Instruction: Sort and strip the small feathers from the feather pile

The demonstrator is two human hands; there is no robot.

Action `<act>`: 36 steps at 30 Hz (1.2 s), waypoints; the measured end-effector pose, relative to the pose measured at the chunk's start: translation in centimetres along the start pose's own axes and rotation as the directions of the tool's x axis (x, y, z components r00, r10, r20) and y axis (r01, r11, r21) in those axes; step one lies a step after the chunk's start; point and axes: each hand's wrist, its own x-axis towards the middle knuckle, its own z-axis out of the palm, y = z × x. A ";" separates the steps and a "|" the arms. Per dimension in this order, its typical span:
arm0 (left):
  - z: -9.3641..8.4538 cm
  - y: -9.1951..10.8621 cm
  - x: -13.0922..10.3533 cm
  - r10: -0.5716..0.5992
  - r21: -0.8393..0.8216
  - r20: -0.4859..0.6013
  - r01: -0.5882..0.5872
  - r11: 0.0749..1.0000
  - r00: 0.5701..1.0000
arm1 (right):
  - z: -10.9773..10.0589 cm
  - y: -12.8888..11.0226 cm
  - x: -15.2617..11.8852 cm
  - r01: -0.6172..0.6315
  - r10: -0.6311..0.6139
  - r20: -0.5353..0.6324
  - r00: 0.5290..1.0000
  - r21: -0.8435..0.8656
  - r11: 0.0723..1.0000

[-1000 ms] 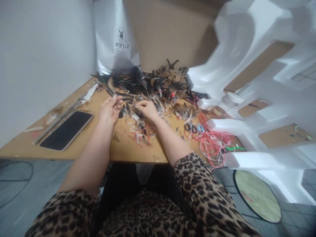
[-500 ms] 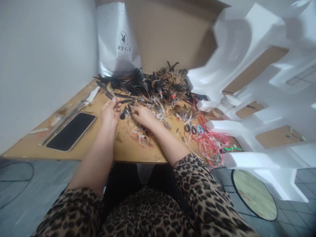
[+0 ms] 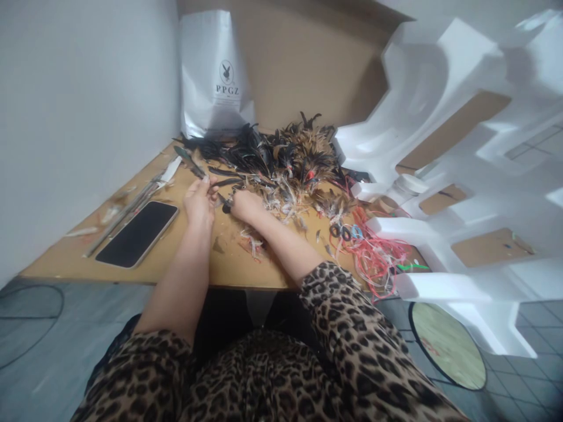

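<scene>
My left hand [image 3: 199, 200] is closed in a pinch on the lower ends of a few long dark feathers [image 3: 190, 161], which point up and away to the left. To its right, my right hand [image 3: 247, 205] is closed low over the tabletop, its fingertips mostly hidden. A small dark piece [image 3: 226, 208] shows beside those fingers; whether they hold it I cannot tell. Just beyond both hands lies a wide pile of black feathers [image 3: 259, 153] and brown feathers [image 3: 310, 140], with pale fluffy quill ends towards me.
A phone [image 3: 137, 234] and thin rods [image 3: 121, 217] lie on the left of the wooden table [image 3: 237, 272]. Behind stands a white bag [image 3: 211, 70]. Tangled pink strings [image 3: 373, 252] and dark rings [image 3: 341, 232] are at right, beside white foam pieces [image 3: 422, 287]. A round stool [image 3: 448, 346] stands below.
My right hand has shifted slightly left, closer to my left hand, and its fingers have turned inward. The feathers in my left hand have tilted a little. The whole view has moved slightly.
</scene>
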 end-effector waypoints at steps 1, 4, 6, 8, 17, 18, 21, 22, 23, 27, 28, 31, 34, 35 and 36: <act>0.0 0.0 0.0 -0.003 0.002 0.000 0.003 1.000 1.000 | -0.2 0.4 0.0 -0.017 0.017 0.000 1.000 0.032 0.999; -0.1 0.0 0.1 -0.019 -0.003 0.000 0.019 1.000 1.000 | -0.7 2.1 -0.2 -0.013 0.013 -0.004 1.000 0.158 0.987; -0.1 0.0 0.1 -0.031 -0.020 -0.009 0.031 0.999 0.999 | -0.8 3.3 -0.5 0.023 -0.022 -0.008 1.000 0.262 0.965; -0.1 0.0 0.2 -0.036 -0.034 -0.022 0.035 0.999 0.999 | -0.7 4.2 -0.7 0.046 -0.042 -0.020 0.999 0.349 0.936; 0.1 0.5 0.0 0.048 0.075 -0.060 -0.043 0.996 0.997 | 0.0 0.3 0.4 0.326 -0.316 -0.122 0.941 0.073 0.943; 0.1 0.5 0.0 0.057 0.082 -0.056 -0.052 0.995 0.997 | 0.2 -0.2 0.7 0.332 -0.327 -0.102 0.940 0.033 0.943; -0.1 0.4 0.0 0.075 0.087 -0.036 -0.071 0.994 0.997 | 0.7 -0.8 1.6 0.319 -0.316 -0.073 0.946 0.028 0.947; -0.1 0.3 0.1 0.077 0.081 -0.032 -0.074 0.994 0.996 | 0.7 -0.7 1.8 0.313 -0.305 -0.095 0.948 0.078 0.947; -0.2 0.2 0.2 0.077 0.072 -0.031 -0.075 0.995 0.997 | 0.6 -0.4 2.0 0.307 -0.288 -0.130 0.949 0.159 0.938; -0.2 -0.1 0.3 0.048 0.049 0.003 -0.049 0.998 0.999 | -0.3 1.9 1.6 0.223 -0.158 -0.158 0.975 0.700 0.678; -0.2 -0.2 0.3 0.031 0.054 0.031 -0.032 0.998 0.999 | -0.6 2.7 1.3 0.160 -0.146 -0.093 0.985 0.815 0.557; 0.1 -0.5 -0.2 -0.057 0.104 0.150 0.042 0.994 0.987 | -1.0 5.2 0.1 -0.037 -0.171 0.083 0.982 0.967 0.254; 0.5 -1.0 -1.1 -0.127 0.217 0.293 0.063 0.974 0.948 | -0.9 7.0 -1.1 -0.087 -0.174 0.111 0.978 0.986 0.140; 0.6 -1.1 -1.3 -0.136 0.263 0.334 0.047 0.964 0.933 | -0.7 7.3 -1.4 -0.082 -0.168 0.107 0.980 0.985 0.150; 0.7 -1.3 -1.6 -0.143 0.305 0.365 0.026 0.952 0.920 | -0.6 7.6 -1.7 -0.069 -0.163 0.099 0.982 0.981 0.180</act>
